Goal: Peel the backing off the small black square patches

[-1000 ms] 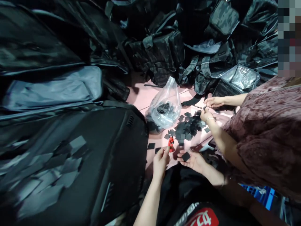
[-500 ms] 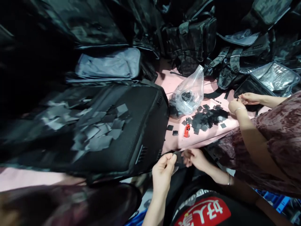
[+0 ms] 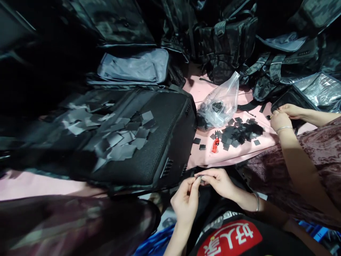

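My left hand [image 3: 185, 199] is closed in a pinch, thumb against forefinger, on a small dark square piece [image 3: 201, 179]. My right hand [image 3: 220, 182], with a bracelet at the wrist, meets it from the other side and pinches the same piece. The fingers hide most of it. Both hands are just off the pink table edge, above my lap. Beyond them lies a heap of similar black squares [image 3: 238, 134], beside red-handled snips [image 3: 215, 145]. To the left a large black backpack [image 3: 162, 142] lies flat with grey squares [image 3: 124, 140] scattered on it.
A clear plastic bag [image 3: 223, 103] with dark contents stands on the pink table [image 3: 193, 83]. Camouflage backpacks [image 3: 226, 42] fill the back. At right, a co-worker's hands [image 3: 283, 115] handle something small near a dark bag. Another person's clothed arm or body [image 3: 80, 224] is at lower left.
My right hand has moved left and in to my left hand, and now its fingers are on the small square piece too. The view has shifted slightly left.
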The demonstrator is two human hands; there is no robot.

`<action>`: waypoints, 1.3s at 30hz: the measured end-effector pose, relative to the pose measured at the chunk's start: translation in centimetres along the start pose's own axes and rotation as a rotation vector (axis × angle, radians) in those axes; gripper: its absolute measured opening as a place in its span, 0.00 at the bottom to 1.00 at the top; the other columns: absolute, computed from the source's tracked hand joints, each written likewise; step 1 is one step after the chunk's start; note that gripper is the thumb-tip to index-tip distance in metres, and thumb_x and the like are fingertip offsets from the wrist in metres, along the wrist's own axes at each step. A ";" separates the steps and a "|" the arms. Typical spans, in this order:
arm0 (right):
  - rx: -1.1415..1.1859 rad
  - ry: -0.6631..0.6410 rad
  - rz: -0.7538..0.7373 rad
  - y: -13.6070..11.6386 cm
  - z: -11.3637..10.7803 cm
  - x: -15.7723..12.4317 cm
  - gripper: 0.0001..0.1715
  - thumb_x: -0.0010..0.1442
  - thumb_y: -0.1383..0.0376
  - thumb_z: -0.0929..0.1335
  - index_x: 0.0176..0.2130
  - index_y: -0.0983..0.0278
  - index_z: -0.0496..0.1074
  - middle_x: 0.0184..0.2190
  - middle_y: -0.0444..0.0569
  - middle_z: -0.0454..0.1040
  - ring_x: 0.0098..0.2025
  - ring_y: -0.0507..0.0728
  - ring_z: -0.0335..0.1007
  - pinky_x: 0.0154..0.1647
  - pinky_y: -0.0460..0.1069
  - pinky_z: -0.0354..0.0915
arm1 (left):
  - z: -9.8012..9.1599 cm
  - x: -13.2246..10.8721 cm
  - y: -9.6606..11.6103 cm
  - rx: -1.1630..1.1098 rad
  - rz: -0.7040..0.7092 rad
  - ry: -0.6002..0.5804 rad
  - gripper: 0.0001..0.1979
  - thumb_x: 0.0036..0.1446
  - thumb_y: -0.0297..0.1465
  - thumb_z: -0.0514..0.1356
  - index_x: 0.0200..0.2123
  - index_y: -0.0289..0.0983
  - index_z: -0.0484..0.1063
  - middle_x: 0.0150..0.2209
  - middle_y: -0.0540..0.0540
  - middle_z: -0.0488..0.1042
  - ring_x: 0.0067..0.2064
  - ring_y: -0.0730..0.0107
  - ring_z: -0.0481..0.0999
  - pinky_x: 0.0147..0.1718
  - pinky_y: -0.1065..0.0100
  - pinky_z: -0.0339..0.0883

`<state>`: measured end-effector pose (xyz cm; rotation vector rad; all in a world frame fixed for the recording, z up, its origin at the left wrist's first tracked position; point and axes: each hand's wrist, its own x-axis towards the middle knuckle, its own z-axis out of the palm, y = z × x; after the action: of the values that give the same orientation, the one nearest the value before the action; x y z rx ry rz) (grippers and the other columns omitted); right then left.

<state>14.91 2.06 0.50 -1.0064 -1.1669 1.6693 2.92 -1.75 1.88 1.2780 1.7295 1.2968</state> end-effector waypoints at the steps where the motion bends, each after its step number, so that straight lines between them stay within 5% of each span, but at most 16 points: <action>1: 0.031 0.058 0.008 0.1 0.2 0.0 0.14 0.53 0.58 0.70 0.35 0.65 0.78 0.28 0.48 0.77 0.27 0.51 0.71 0.32 0.46 0.70 | 0.0 -0.1 0.1 0.028 0.033 0.047 0.10 0.51 0.38 0.62 0.25 0.37 0.73 0.15 0.54 0.64 0.19 0.75 0.62 0.21 0.73 0.56; 6: 0.182 0.142 0.194 0.3 -0.6 0.5 0.21 0.42 0.53 0.74 0.26 0.70 0.75 0.19 0.47 0.74 0.17 0.49 0.67 0.17 0.42 0.63 | -2.3 0.8 1.0 -0.275 -0.173 0.258 0.12 0.49 0.38 0.64 0.23 0.36 0.67 0.15 0.56 0.59 0.18 0.79 0.56 0.18 0.75 0.51; 9: 0.269 0.145 0.277 0.5 -1.4 0.8 0.31 0.43 0.44 0.71 0.27 0.71 0.74 0.20 0.51 0.74 0.17 0.51 0.69 0.16 0.42 0.63 | -3.6 1.7 1.4 -0.572 -0.341 0.077 0.16 0.47 0.38 0.66 0.20 0.36 0.63 0.14 0.59 0.51 0.17 0.82 0.48 0.17 0.76 0.47; 12: 0.383 0.159 0.298 0.9 -1.3 0.9 0.34 0.45 0.41 0.69 0.31 0.71 0.74 0.24 0.54 0.76 0.24 0.54 0.74 0.24 0.46 0.69 | -2.9 1.3 1.2 -0.596 -0.441 -0.060 0.17 0.47 0.39 0.66 0.21 0.35 0.64 0.14 0.59 0.49 0.17 0.82 0.47 0.17 0.76 0.45; 19: 0.490 0.196 0.248 0.9 0.1 0.3 0.28 0.49 0.45 0.70 0.32 0.69 0.75 0.32 0.54 0.77 0.35 0.57 0.75 0.38 0.53 0.70 | 1.5 -0.2 -1.6 -0.326 -0.328 -0.069 0.16 0.46 0.42 0.66 0.25 0.35 0.68 0.15 0.57 0.57 0.17 0.80 0.53 0.16 0.76 0.47; 27: 0.622 0.102 0.247 1.3 1.0 0.2 0.25 0.52 0.49 0.70 0.37 0.68 0.75 0.35 0.53 0.76 0.38 0.56 0.73 0.42 0.54 0.70 | 1.5 0.1 -3.1 -0.310 -0.322 -0.044 0.18 0.45 0.44 0.65 0.31 0.34 0.72 0.16 0.57 0.59 0.18 0.80 0.53 0.17 0.76 0.48; 31: 0.476 0.217 0.198 1.8 0.8 0.1 0.24 0.49 0.53 0.72 0.42 0.65 0.73 0.37 0.50 0.75 0.38 0.54 0.72 0.38 0.50 0.71 | 0.9 0.3 -2.7 -0.407 -0.314 0.000 0.16 0.47 0.42 0.65 0.27 0.34 0.69 0.16 0.57 0.56 0.18 0.81 0.51 0.16 0.77 0.46; 34: 0.176 0.356 0.047 1.9 0.5 -0.2 0.14 0.49 0.59 0.72 0.35 0.65 0.74 0.30 0.46 0.74 0.30 0.51 0.70 0.28 0.44 0.69 | 0.6 0.4 -2.2 -0.514 -0.335 0.036 0.15 0.47 0.40 0.66 0.26 0.35 0.67 0.17 0.58 0.55 0.19 0.82 0.51 0.17 0.78 0.46; 39: -0.019 0.293 -0.070 1.5 0.5 -0.5 0.10 0.50 0.64 0.71 0.36 0.63 0.77 0.32 0.47 0.74 0.29 0.51 0.69 0.29 0.45 0.70 | 0.7 -0.2 -1.5 -0.592 -0.374 0.047 0.15 0.44 0.39 0.68 0.28 0.35 0.69 0.18 0.57 0.57 0.19 0.82 0.52 0.16 0.78 0.47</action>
<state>14.31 1.10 -0.69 -1.1647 -1.0127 1.4028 3.07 -1.73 0.21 0.5624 1.3706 1.4596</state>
